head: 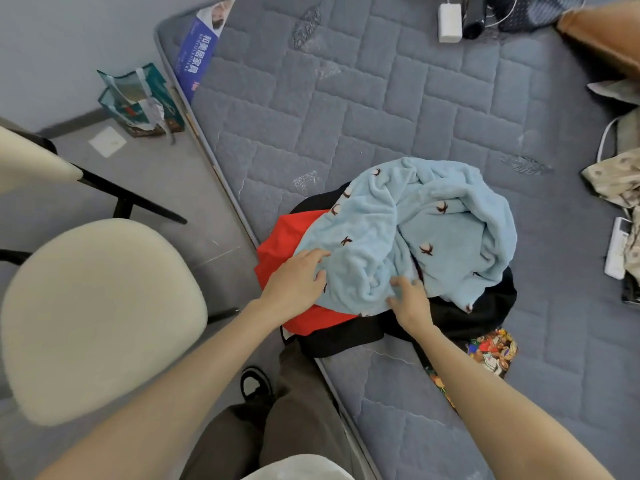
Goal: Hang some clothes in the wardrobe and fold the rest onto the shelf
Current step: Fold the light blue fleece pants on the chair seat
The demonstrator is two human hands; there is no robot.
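I stand at the edge of a bed and look down at a pile of clothes on the grey mattress (346, 109). My two hands are apart, both on the pile's near side. My left hand (294, 282) lies flat with straight fingers on the near left edge of the light blue fleece (408, 233), right where the blue meets the red garment (280, 244). My right hand (410, 299) is just beside it, at the near bottom edge of the fleece. Its fingers curl into the soft cloth, but I cannot tell if they really pinch it.

The fleece is on top of the pile. It is fluffy and thick, all bunched and lumpy, with small dark bird shapes on it. The red garment peeks out under it on the left. It looks smooth and thin. Under both lies a black garment (346, 336), dark and floppy, spreading out near me and to the right. A colourful printed cloth (491, 351) with cartoon pictures sticks out just past my right arm.

The mattress is quilted, with stitched squares and a few worn, scuffed spots. A blue label (194, 53) sits on its far left corner. On the floor to my left are a round cream chair seat (97, 317) and a green shiny bag (138, 98). A white charger (449, 22) lies far off at the top of the mattress, and a white remote (618, 247) lies at the right edge.
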